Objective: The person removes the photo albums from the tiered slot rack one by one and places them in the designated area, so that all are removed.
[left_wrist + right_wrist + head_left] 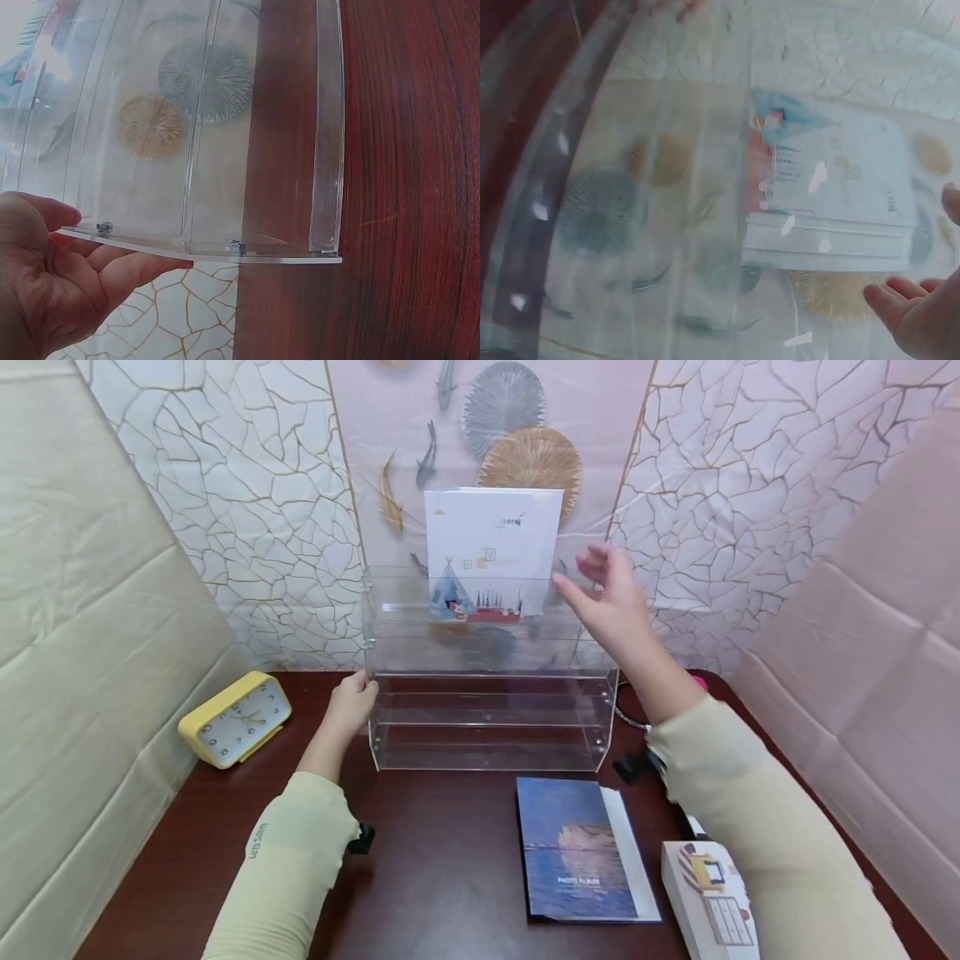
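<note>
A clear acrylic tiered rack (491, 756) stands on the dark red table. Its left side panel is pinched by my left hand (352, 702), thumb inside and fingers outside in the left wrist view (75, 277). In the rack's top tier a white album (495, 539) with a blue tent picture stands upright. My right hand (611, 597) hovers just right of this album, apart from it, fingers loosely bent and holding nothing. A blue photo album (573, 852) lies on the table in front of the rack's right part.
A yellow clock (238, 717) stands at the left by the wall. At the front right is a white box-like item (708, 897) with printed drawings, partly under my right sleeve. Behind the rack hangs a patterned backdrop (255, 510). A dark cord (626, 710) lies right of the rack.
</note>
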The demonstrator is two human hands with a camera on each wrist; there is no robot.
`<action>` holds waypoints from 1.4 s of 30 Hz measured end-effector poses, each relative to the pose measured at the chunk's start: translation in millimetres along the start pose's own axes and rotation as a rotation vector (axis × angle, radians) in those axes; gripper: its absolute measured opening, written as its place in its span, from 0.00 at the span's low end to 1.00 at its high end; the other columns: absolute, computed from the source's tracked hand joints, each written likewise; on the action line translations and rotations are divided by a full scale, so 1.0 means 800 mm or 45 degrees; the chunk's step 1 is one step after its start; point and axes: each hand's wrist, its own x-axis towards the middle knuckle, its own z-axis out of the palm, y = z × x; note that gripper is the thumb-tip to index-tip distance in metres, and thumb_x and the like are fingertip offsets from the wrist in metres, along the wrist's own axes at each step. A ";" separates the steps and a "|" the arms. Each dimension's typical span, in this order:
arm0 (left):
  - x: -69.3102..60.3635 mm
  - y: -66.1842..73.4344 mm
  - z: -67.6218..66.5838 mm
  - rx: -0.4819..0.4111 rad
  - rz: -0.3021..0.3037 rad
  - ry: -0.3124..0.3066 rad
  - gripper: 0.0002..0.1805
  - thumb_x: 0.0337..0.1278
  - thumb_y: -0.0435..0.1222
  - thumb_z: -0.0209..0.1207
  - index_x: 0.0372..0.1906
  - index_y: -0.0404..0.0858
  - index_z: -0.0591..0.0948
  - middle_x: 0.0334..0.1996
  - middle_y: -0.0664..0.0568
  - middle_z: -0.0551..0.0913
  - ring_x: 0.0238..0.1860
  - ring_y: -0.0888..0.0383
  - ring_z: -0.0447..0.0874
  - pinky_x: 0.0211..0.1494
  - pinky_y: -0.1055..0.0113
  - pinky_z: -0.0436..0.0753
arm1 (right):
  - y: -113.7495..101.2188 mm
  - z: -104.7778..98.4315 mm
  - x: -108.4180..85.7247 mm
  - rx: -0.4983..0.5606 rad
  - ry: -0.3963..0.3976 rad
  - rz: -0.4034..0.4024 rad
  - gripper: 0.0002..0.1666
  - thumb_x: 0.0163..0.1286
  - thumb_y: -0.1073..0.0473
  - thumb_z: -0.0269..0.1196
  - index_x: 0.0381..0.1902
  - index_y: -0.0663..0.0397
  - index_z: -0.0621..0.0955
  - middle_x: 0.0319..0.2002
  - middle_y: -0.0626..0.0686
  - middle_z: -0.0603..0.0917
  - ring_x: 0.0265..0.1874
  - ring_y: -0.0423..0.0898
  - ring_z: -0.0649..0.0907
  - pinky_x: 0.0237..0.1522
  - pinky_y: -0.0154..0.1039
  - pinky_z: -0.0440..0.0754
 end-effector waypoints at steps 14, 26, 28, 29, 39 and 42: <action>0.000 -0.001 0.002 -0.065 -0.021 -0.003 0.22 0.67 0.37 0.40 0.62 0.36 0.72 0.48 0.36 0.78 0.46 0.42 0.77 0.45 0.52 0.79 | -0.001 0.060 0.098 -0.233 0.044 0.331 0.45 0.56 0.50 0.69 0.63 0.60 0.59 0.61 0.58 0.69 0.59 0.50 0.70 0.58 0.40 0.67; 0.003 -0.002 0.002 -0.044 0.000 0.014 0.21 0.66 0.37 0.40 0.59 0.36 0.74 0.46 0.37 0.79 0.45 0.43 0.77 0.47 0.53 0.78 | -0.033 0.083 0.128 -0.310 -0.049 0.063 0.39 0.61 0.54 0.65 0.63 0.52 0.56 0.58 0.55 0.70 0.54 0.47 0.71 0.57 0.35 0.67; 0.002 0.000 0.002 -0.062 -0.011 0.009 0.21 0.66 0.37 0.40 0.59 0.36 0.74 0.46 0.37 0.79 0.43 0.43 0.78 0.41 0.54 0.81 | -0.040 0.090 0.130 -0.286 -0.097 0.020 0.39 0.64 0.54 0.63 0.65 0.47 0.53 0.59 0.55 0.70 0.54 0.47 0.72 0.56 0.37 0.68; 0.001 0.001 0.002 -0.061 -0.010 0.009 0.22 0.66 0.37 0.40 0.59 0.36 0.74 0.45 0.37 0.79 0.42 0.43 0.79 0.40 0.55 0.81 | -0.043 0.092 0.130 -0.277 -0.113 0.009 0.40 0.64 0.53 0.62 0.66 0.44 0.53 0.60 0.54 0.70 0.54 0.47 0.72 0.56 0.38 0.68; 0.001 0.002 0.002 -0.086 -0.029 0.007 0.20 0.67 0.37 0.39 0.57 0.37 0.74 0.43 0.36 0.80 0.33 0.45 0.82 0.23 0.59 0.82 | -0.045 0.101 0.133 -0.231 -0.078 0.081 0.38 0.58 0.51 0.68 0.60 0.57 0.63 0.53 0.55 0.73 0.50 0.45 0.72 0.52 0.36 0.70; 0.001 0.001 0.002 -0.059 -0.015 0.015 0.20 0.66 0.37 0.40 0.56 0.36 0.75 0.46 0.37 0.80 0.39 0.44 0.81 0.31 0.58 0.82 | -0.041 0.103 0.135 -0.215 -0.072 0.068 0.36 0.57 0.53 0.69 0.57 0.60 0.65 0.51 0.56 0.74 0.48 0.46 0.73 0.51 0.36 0.71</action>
